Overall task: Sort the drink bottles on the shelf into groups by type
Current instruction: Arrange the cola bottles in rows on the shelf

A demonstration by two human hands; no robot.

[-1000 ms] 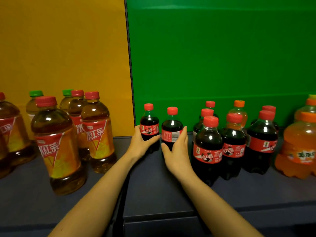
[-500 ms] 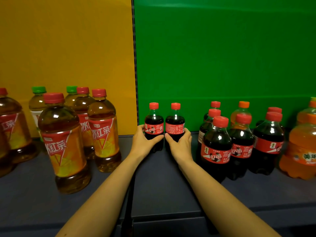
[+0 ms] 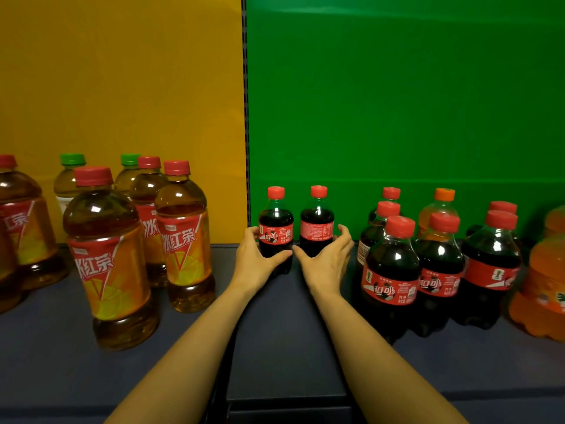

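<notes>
Red caps: two small colas stand upright, side by side, at the back of the shelf against the green panel, just right of the seam with the yellow panel.
Left cola: label faces forward; left hand wraps its lower body, thumb across the front, fingers round the far left side. Closed on the bottle.
Right cola: label's printed side forward; right hand cups it from the right and front, thumb at the base. Fingers look spread and only loosely on it; whether this is a firm hold or a release I cannot tell.
Bottle vs grip: each bottle sits in the crook between thumb and fingers, base on the shelf, cap and neck clear above the hand.
Why held so: low hold on the body probably keeps the bottles upright while they slide as a pair; judged, not seen.
Cola group: larger red-capped colas cluster to the right, apart from the pair by a bare gap.
Stray: one orange-capped bottle stands behind that cluster; orange sodas sit at far right.
Teas: amber bottles grouped before the yellow panel; two green-capped ones behind.
Progress: sorting seems partway; the pair is near its kind but not yet joined.
</notes>
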